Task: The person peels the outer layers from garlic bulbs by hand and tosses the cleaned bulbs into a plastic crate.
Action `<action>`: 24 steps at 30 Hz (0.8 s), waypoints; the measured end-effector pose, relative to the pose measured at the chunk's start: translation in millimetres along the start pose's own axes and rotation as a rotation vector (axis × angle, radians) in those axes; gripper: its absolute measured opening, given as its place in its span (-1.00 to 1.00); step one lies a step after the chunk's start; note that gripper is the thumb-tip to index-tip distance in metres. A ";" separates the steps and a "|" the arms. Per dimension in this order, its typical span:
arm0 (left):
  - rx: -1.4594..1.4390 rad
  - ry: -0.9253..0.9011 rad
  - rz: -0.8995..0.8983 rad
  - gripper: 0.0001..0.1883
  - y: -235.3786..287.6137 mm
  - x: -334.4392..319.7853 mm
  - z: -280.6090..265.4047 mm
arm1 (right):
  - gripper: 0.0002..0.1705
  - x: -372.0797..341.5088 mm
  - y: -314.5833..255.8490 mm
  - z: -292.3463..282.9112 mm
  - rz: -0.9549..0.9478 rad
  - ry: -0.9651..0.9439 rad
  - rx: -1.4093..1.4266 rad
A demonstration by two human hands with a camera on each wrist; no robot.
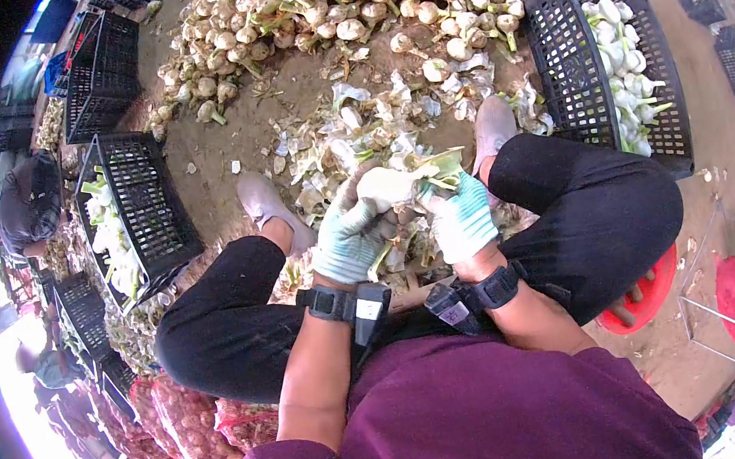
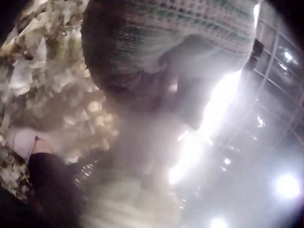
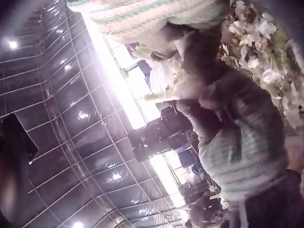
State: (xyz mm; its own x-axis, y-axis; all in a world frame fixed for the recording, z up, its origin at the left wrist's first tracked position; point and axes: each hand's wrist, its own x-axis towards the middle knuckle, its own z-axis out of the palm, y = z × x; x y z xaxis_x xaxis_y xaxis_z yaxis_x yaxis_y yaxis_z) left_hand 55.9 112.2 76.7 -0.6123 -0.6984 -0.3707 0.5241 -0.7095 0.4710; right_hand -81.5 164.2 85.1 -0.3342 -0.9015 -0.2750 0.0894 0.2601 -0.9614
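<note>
Both hands wear knitted gloves with dirty fingers. In the head view my left hand [image 1: 352,231] grips a peeled white garlic bulb [image 1: 386,188] between the knees, its fingers curled round the bulb's side. My right hand [image 1: 460,218] pinches the green stem end [image 1: 440,168] of the same bulb, close beside the left. The left wrist view is hazy, with a glove [image 2: 166,38] across its top. In the right wrist view the two gloved hands meet around the garlic [image 3: 168,78], partly hidden by the dark fingers.
Unpeeled garlic [image 1: 351,27] is heaped ahead, with loose skins [image 1: 349,142] between the shoes. Black crates holding white garlic stand at left [image 1: 145,199] and right [image 1: 571,74]. A red basin [image 1: 661,293] sits by the right knee, and a person [image 1: 29,202] is at far left.
</note>
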 end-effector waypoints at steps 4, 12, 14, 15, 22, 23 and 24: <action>0.222 0.104 0.121 -0.39 -1.8 3.2 7.5 | -0.76 -3.8 -5.8 4.7 -0.028 0.061 0.088; 0.492 0.134 0.011 -0.44 5.3 -18.6 28.5 | -0.87 34.1 39.2 -4.6 0.182 0.298 0.173; 0.646 0.104 0.025 -0.32 12.8 -22.1 40.8 | -0.90 45.7 64.1 -15.0 0.199 0.334 0.054; 0.738 0.099 0.059 -0.27 17.4 -20.0 45.4 | -0.84 48.9 76.0 -12.8 0.064 0.275 -0.208; 0.845 0.219 0.075 -0.38 31.6 -16.8 15.2 | -0.64 25.4 8.1 -14.3 -0.383 -0.323 -0.333; 0.816 0.221 0.052 -0.42 31.9 -16.5 19.7 | -0.60 23.0 -4.6 -12.9 -0.420 -0.353 -0.307; 0.789 0.225 0.024 -0.46 32.0 -16.7 23.1 | -0.60 23.2 -9.2 -10.7 -0.356 -0.423 -0.164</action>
State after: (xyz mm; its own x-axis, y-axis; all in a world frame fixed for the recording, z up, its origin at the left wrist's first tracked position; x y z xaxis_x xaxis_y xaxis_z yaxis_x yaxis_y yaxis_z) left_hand 69.2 103.4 116.5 -0.4292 -0.7742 -0.4651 -0.0859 -0.4776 0.8744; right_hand -100.1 144.6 87.6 0.0906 -0.9944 0.0543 -0.1178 -0.0648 -0.9909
